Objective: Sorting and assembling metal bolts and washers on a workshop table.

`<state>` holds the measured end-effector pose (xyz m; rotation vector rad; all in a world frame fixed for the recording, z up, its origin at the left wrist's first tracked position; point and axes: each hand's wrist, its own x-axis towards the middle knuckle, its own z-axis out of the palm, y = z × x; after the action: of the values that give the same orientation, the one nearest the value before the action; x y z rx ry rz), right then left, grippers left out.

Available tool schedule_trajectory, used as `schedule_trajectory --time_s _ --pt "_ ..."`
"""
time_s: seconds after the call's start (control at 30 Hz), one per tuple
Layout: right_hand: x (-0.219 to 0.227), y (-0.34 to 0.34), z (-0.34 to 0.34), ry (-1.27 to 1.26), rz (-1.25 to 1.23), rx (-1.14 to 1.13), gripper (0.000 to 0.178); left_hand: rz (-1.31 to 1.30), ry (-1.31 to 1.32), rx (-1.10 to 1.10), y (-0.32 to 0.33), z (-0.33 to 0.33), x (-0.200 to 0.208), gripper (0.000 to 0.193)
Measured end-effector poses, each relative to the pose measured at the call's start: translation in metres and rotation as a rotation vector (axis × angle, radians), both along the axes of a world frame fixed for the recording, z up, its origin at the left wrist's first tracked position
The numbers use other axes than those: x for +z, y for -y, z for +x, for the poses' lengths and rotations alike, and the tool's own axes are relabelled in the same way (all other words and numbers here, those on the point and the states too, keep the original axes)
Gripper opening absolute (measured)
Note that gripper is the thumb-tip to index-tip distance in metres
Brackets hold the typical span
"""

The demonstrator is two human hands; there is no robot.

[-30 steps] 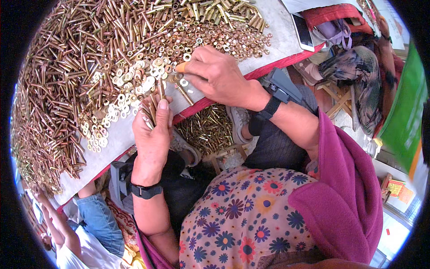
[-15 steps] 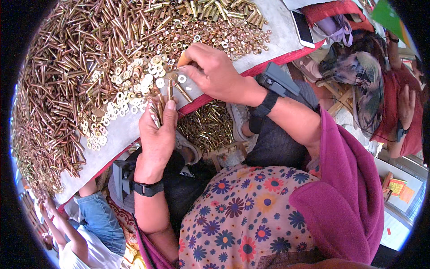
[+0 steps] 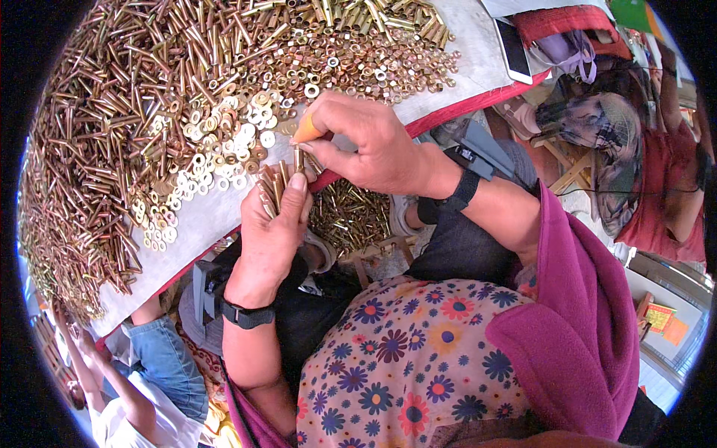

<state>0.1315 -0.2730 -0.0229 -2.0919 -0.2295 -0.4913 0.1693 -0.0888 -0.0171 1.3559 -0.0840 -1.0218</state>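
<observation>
My left hand is closed around several brass-coloured threaded bolts, their ends sticking up past the fingers. One bolt stands apart from the others, pressed by the thumb. At its upper end, the thumb and forefinger of my right hand come together in a pinch; whatever is between them is hidden. An orange finger cover sits on the right forefinger. Just beyond both hands, flat washers lie scattered on the pale tabletop, with small hex nuts farther off.
A large heap of bolts covers the left side of the table, and metal sleeves lie at the back. Below the red table edge is a container of more bolts. A phone rests at right. Other people sit nearby.
My right hand has moved down from beside the washers, its fingertips now at the bolt's top. My left hand has shifted slightly right, bolts still in it.
</observation>
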Motion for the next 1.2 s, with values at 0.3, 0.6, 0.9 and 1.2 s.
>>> schedule_trajectory --time_s 0.3,0.6,0.9,1.2 --pt "0.001 -0.001 -0.004 0.02 -0.059 0.089 0.014 0.115 0.231 -0.024 -0.006 -0.001 -0.014 0.013" --pt "-0.019 0.021 0.014 0.072 -0.432 -0.2 0.016 0.116 0.455 -0.013 -0.006 -0.002 -0.019 0.01" --pt "-0.022 0.02 0.019 0.12 -0.336 -0.227 0.006 0.143 0.593 0.002 -0.011 0.002 -0.024 0.017" --pt "-0.007 -0.003 -0.001 -0.475 0.581 0.003 0.014 0.166 0.67 -0.053 -0.007 -0.001 -0.023 0.009"
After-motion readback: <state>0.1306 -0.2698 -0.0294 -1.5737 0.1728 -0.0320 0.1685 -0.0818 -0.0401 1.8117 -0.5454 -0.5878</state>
